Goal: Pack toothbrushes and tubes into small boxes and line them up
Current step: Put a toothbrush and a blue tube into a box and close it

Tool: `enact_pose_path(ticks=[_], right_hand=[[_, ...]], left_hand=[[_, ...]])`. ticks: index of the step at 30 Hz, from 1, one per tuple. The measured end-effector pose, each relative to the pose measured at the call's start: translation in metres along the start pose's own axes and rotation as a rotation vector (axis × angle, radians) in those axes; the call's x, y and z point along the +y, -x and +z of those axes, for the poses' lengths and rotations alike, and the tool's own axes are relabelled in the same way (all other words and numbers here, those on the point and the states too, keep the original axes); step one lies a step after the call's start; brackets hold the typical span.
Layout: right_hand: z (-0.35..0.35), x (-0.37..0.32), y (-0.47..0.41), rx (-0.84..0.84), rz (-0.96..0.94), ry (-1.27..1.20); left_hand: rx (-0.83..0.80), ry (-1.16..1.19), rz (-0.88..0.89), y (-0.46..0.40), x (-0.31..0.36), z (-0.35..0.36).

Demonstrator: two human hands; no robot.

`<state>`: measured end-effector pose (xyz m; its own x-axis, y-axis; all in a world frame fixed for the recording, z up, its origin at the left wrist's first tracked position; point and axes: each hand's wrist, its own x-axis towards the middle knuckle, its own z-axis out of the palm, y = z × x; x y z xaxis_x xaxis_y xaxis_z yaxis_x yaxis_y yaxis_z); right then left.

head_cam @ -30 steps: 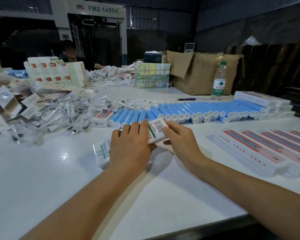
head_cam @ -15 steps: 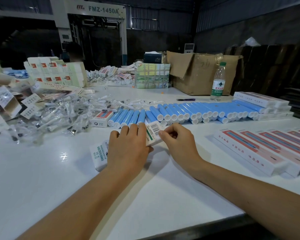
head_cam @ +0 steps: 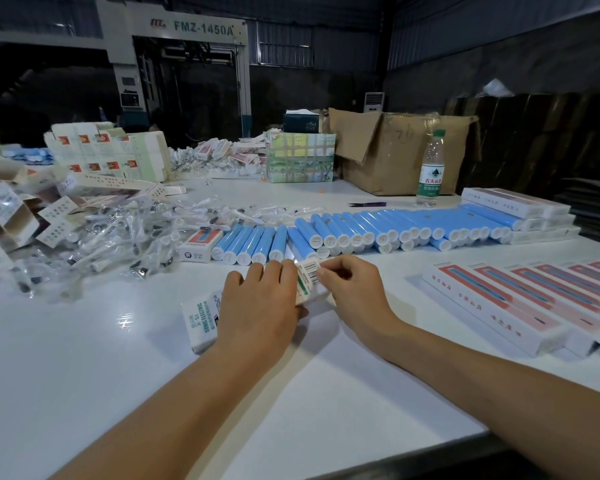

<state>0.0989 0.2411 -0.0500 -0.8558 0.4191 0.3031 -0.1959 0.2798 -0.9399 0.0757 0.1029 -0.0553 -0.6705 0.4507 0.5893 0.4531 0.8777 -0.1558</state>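
A small white box (head_cam: pixel 201 320) with green lettering lies on the white table (head_cam: pixel 118 393) in front of me. My left hand (head_cam: pixel 260 306) lies over its middle, fingers curled over the far edge and thumb at the near side. My right hand (head_cam: pixel 350 289) pinches the barcoded end flap (head_cam: pixel 309 271) at the box's right end. A long row of blue tubes (head_cam: pixel 395 226) with white caps lies just beyond. A heap of bagged toothbrush heads (head_cam: pixel 118 237) spreads at the left. Packed long boxes (head_cam: pixel 520 299) lie lined up at the right.
One small red-and-white box (head_cam: pixel 200 245) stands by the tubes' left end. Flat and folded cartons (head_cam: pixel 108 154) pile up at the back left. A cardboard box (head_cam: pixel 392 154), a water bottle (head_cam: pixel 430 169) and stacked white boxes (head_cam: pixel 520 211) stand at the back right. The table edge runs at the bottom right.
My right hand's fingers have curled from lying flat beside the box to pinching its end flap. My left hand has stayed on the box. A person at the back left is out of sight.
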Motion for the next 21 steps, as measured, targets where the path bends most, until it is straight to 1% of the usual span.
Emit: enact_pose_path(ticks=[3, 5, 7, 9, 11, 12, 13, 15, 16, 18, 20, 21], right_hand=[[0.001, -0.004, 0.001, 0.000, -0.001, -0.078], [-0.001, -0.008, 0.001, 0.026, -0.042, -0.158], [-0.002, -0.010, 0.004, 0.024, -0.088, -0.229], [-0.001, -0.012, 0.006, -0.013, -0.120, -0.226], [0.000, -0.011, 0.008, -0.068, -0.157, -0.148], [0.000, -0.010, 0.009, -0.105, -0.179, -0.098], [0.001, -0.009, 0.010, -0.149, -0.201, -0.051], [0.004, -0.008, 0.014, -0.246, -0.216, 0.032], [0.006, -0.008, 0.015, -0.283, -0.204, 0.080], [0.009, -0.008, 0.014, -0.316, -0.189, 0.157], [0.009, -0.008, 0.012, -0.324, -0.201, 0.167], [0.009, -0.009, 0.011, -0.334, -0.210, 0.161]], left_hand=[[0.026, 0.036, -0.018, -0.003, -0.002, 0.000], [0.039, 0.082, -0.054, -0.007, -0.003, -0.005], [0.084, 0.201, -0.126, -0.012, -0.007, -0.013], [0.177, 0.486, -0.208, -0.015, -0.012, -0.025], [0.268, 0.883, -0.280, -0.017, -0.013, -0.033], [0.277, 1.084, -0.355, -0.018, -0.012, -0.035], [0.251, 1.284, -0.464, -0.020, -0.011, -0.036], [0.142, 1.646, -0.704, -0.022, -0.010, -0.034], [0.083, 1.775, -0.802, -0.023, -0.011, -0.031], [0.000, 1.931, -0.933, -0.024, -0.012, -0.028], [-0.040, 2.015, -1.005, -0.023, -0.012, -0.024], [-0.060, 2.039, -1.014, -0.022, -0.011, -0.023]])
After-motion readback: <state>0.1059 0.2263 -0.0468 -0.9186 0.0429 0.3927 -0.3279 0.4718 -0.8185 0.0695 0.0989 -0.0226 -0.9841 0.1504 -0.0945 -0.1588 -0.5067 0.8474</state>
